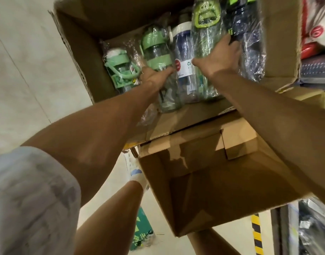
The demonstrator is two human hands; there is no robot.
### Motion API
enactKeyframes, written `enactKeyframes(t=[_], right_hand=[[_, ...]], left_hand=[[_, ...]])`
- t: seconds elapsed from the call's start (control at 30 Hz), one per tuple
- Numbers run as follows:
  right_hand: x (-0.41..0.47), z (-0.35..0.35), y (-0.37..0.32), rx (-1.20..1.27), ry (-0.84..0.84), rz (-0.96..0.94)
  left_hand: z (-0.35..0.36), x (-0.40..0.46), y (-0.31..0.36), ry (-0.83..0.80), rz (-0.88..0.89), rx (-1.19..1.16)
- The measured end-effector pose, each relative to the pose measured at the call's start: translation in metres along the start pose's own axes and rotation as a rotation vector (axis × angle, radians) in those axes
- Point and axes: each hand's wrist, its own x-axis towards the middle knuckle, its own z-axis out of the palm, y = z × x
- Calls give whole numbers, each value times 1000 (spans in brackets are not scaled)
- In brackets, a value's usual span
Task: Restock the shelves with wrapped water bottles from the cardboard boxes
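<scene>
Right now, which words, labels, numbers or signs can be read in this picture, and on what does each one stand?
White label on the blue bottle: red round logo and recycling symbol; its script word is too blurred to read.
Green floor sign: white characters, blurred, unreadable.
Red-and-white bag: red marking, unreadable.

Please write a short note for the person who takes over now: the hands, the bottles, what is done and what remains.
Left hand grips a green-lidded wrapped bottle inside the open cardboard box.
Right hand grips a tall wrapped bottle with a lime-green handle.
A white-capped bottle lies between them; a small green bottle is at the far left.
No bottle is out of the box yet. All still need shelving.
</scene>
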Motion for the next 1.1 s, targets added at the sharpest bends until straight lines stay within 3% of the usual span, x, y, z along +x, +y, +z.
enactKeyframes(t=[0.27, 0.43, 0.63, 0.87, 1.1], right_hand=[[-10, -15, -3, 258, -143, 38], [-41, -53, 1, 527, -164, 76], [-127, -129, 6, 811, -203, 62], [-273, -252, 30, 1055, -205, 39], [-435, -395, 67, 1205, -114, 12]], left_hand=[[-8, 13, -17, -97, 106, 14], [-25, -64, 25, -260, 135, -76], [-58, -158, 58, -316, 151, 2], [-114, -346, 81, -354, 236, -81], [-152, -578, 104, -349, 479, -39]])
